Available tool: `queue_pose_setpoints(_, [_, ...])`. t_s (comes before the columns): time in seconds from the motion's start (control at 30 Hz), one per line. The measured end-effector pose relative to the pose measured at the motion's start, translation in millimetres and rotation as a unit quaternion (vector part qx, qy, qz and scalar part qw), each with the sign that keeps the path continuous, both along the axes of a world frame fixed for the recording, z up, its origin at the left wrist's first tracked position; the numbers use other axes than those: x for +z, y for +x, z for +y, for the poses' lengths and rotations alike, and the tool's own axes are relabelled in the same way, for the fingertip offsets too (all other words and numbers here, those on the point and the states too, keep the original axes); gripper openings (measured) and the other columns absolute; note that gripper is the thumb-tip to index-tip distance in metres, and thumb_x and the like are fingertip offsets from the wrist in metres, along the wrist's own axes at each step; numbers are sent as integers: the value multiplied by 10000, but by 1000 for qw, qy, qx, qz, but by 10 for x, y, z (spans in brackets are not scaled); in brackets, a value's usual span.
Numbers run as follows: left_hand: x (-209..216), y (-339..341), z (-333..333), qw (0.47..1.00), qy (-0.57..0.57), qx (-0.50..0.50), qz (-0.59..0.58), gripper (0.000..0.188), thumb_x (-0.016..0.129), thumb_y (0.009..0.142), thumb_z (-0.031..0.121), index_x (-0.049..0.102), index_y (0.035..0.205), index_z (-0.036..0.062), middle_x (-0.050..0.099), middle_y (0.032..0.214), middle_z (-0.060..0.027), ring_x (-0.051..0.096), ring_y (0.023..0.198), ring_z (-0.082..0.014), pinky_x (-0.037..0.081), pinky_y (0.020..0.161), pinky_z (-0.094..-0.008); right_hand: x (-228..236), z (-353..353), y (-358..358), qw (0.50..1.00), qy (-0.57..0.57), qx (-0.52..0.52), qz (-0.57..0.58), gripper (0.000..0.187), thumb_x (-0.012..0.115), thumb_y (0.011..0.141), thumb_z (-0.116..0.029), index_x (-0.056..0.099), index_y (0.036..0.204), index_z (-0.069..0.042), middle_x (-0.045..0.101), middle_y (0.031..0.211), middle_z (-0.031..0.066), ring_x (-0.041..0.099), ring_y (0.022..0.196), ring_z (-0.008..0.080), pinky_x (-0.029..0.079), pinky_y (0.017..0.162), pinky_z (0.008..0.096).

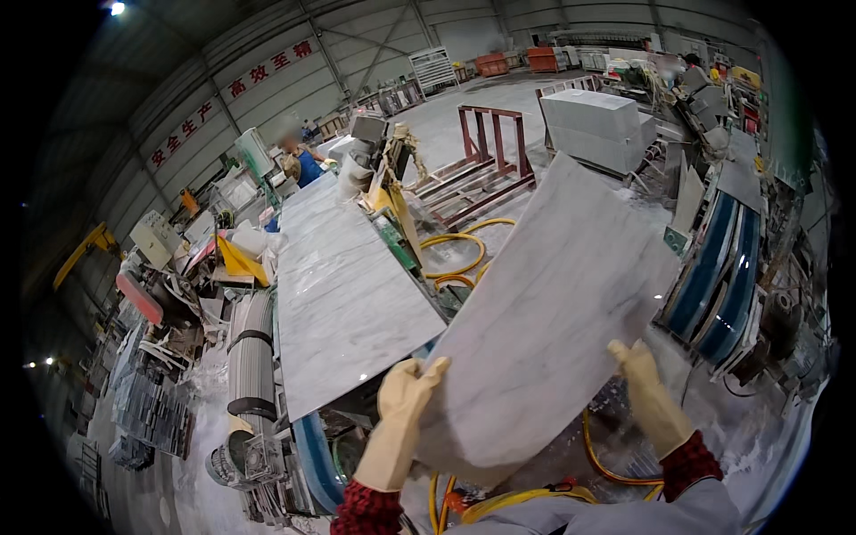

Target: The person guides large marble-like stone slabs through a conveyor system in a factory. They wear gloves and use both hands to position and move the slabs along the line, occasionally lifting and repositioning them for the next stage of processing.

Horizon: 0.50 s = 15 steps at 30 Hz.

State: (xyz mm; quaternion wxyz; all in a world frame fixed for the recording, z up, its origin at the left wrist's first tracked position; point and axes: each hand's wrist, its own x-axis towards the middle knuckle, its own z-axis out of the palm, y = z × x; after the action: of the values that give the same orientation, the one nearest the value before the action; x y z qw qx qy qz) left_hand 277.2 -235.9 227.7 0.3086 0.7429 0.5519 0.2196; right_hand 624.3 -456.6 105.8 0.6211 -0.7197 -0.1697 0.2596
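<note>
Lying L: 2nd slab [348,285], near-R corner just beside L edge of held slab [544,312]. L hand [407,392] clamped on that edge, nr near end. Held slab betw hands, long axis near-L to far-R. Wht block [588,129] nr far end. R hand [637,364] clamped on R edge. Blue belts [700,272] just beyond far-R corner, little room. Underside hidden.

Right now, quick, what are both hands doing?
Left hand: closed, holding the left edge of the pale slab.
Right hand: closed, holding its right edge.
</note>
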Motion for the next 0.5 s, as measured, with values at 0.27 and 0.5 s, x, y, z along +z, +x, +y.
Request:
queue_pose_setpoints(0.27, [-639, 1679, -752, 978, -153, -101, -101, 590, 735, 954, 651, 773, 1021, 66, 741, 849, -59, 679, 796, -186, 526, 782, -366, 964, -1058, 1336, 990, 121, -74, -8, 475, 742, 987, -192, 640, 1418, -21, 730, 1231, 85, 704, 1103, 226, 586, 926, 394])
queue_pose_setpoints(0.5, [-1147, 2446, -1178, 937, -262, -224, -51, 626, 622, 1009, 656, 751, 1123, 53, 779, 974, -133, 738, 910, -263, 545, 852, -404, 430, -1838, 1843, 985, 46, -161, 34, 499, 755, 989, -259, 638, 1411, -19, 734, 1206, 114, 724, 1089, 267, 602, 918, 436])
